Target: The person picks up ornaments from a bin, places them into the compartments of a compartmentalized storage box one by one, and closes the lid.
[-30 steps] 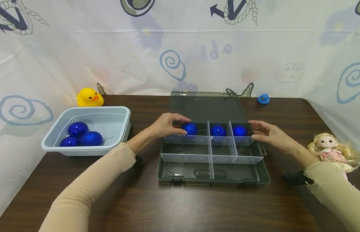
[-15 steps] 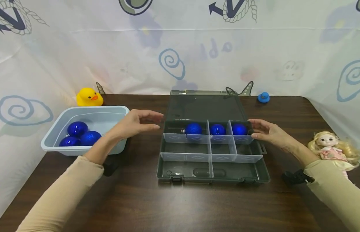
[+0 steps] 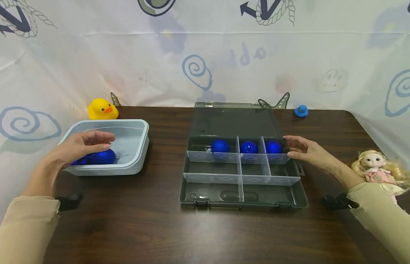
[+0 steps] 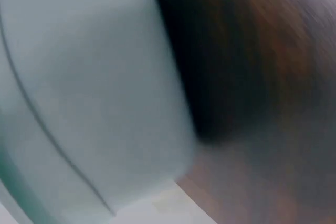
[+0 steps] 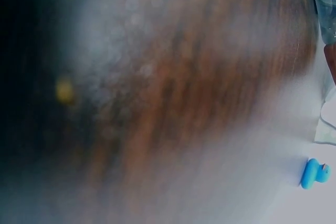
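Observation:
In the head view my left hand (image 3: 80, 146) is over the left part of a pale blue plastic bin (image 3: 140, 156), its fingers loosely extended and holding nothing. Blue Christmas baubles (image 3: 105, 157) lie below it, partly hidden by the hand. My right hand (image 3: 308, 152) touches the right side of a dark see-through divider box (image 3: 208, 192) near its hinge, thumb and fingers apart. The box's lid lies back. Its rear row holds a glittery bauble (image 3: 220, 146) on the left, a shiny bauble (image 3: 249, 147) in the middle and another bauble (image 3: 273, 147) on the right.
A yellow rubber duck (image 3: 103, 109) stands behind the bin. Far right of the box sits a small blue duck (image 3: 301, 111). A blond doll (image 3: 376, 167) lies beside my right forearm. Patterned white cloth (image 3: 224, 69) hangs behind the table. Both wrist views are blurred.
My left hand has let go of the glittery bauble in the box's rear left compartment and moved left to above the bin. My right hand has stayed at the box's side.

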Motion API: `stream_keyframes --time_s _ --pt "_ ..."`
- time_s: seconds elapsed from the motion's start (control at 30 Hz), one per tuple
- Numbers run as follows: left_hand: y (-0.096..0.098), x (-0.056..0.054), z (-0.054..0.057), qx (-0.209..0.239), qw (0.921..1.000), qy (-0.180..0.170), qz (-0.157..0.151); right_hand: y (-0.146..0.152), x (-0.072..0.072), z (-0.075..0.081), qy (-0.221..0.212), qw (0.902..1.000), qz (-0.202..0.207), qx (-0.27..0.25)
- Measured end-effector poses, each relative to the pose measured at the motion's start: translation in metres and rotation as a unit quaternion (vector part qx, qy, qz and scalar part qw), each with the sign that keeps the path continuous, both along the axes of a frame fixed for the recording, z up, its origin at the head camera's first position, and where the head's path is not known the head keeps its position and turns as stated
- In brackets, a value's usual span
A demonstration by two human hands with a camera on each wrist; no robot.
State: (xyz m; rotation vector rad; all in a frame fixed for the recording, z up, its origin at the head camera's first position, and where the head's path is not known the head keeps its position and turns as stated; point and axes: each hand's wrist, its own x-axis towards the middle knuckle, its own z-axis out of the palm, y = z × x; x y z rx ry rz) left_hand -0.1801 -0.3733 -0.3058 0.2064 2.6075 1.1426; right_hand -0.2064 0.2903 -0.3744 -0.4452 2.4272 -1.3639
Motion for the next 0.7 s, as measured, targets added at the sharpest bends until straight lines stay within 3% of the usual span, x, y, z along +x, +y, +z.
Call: stream_keyframes --time_s 0.2,0.4,0.57,0.7 --pt "-0.0131 0.0043 -0.0037 -0.037 0.9989 -0.011 0.027 -0.0019 0.0005 0.0008 -0.005 1.0 0.004 -0.006" --pt "-0.0088 0.0032 -0.0055 -0.084 0.9962 -0.021 0.008 -0.0015 0.001 0.0008 -0.004 1.0 -0.002 -0.008" --pt "-0.0055 -0.0005 -0.0084 -0.09 0.9954 -0.029 -0.016 -0.0012 0.0021 0.0012 0.004 0.9999 -0.002 -0.009" --pt "-0.0037 -0.0022 -0.0078 -0.11 0.9929 -0.044 -0.013 -0.001 0.0025 0.0001 0.009 0.9999 0.0 -0.009"
